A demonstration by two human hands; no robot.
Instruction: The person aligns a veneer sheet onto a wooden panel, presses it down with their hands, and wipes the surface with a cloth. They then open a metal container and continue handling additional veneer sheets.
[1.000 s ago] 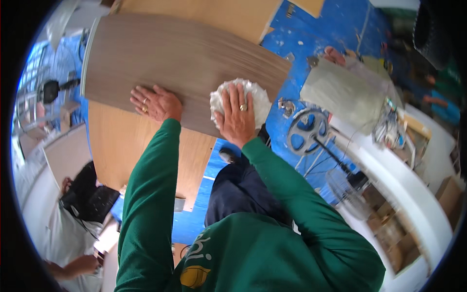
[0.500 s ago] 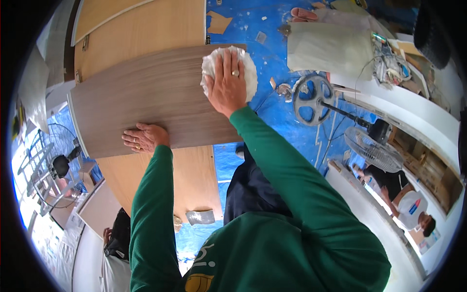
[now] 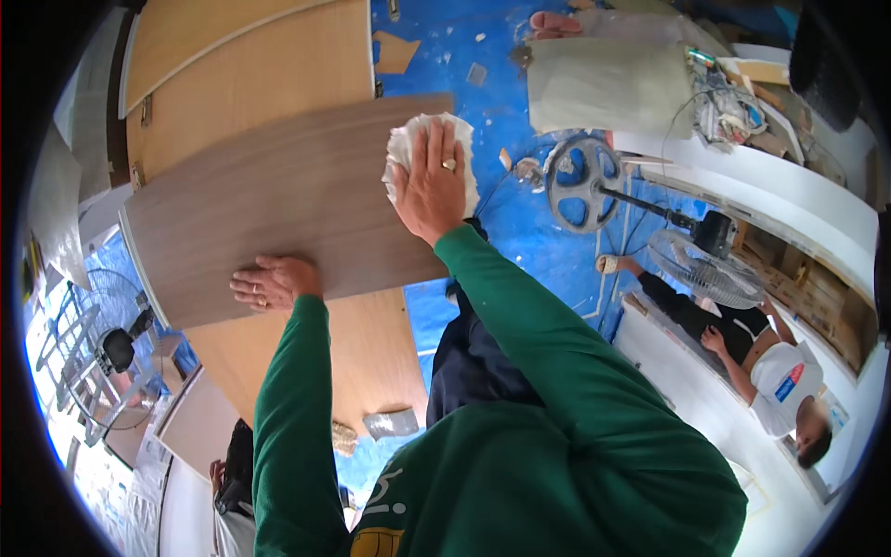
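My right hand (image 3: 432,190) lies with its fingers stretched flat over a white cloth pad (image 3: 401,148) with a ruffled edge. The pad rests on the right end of a dark brown wood-grain panel (image 3: 278,195) and reaches past its edge. Flat on the panel's near edge is my left hand (image 3: 276,283), its fingers stretched out and nothing in it. The pad's underside and the palms of both hands are hidden.
Lighter wooden boards (image 3: 251,84) lie beyond the panel, and another (image 3: 316,348) lies nearer me. Blue sheeting (image 3: 492,46) covers the floor. A standing fan (image 3: 705,265) is tipped sideways at right, near another person (image 3: 780,376). A second fan (image 3: 116,348) is at left.
My right hand and the pad appear slightly nearer me, still at the panel's right end. My left hand stays on the near edge. The view has shifted, and the person at right has stretched out a leg.
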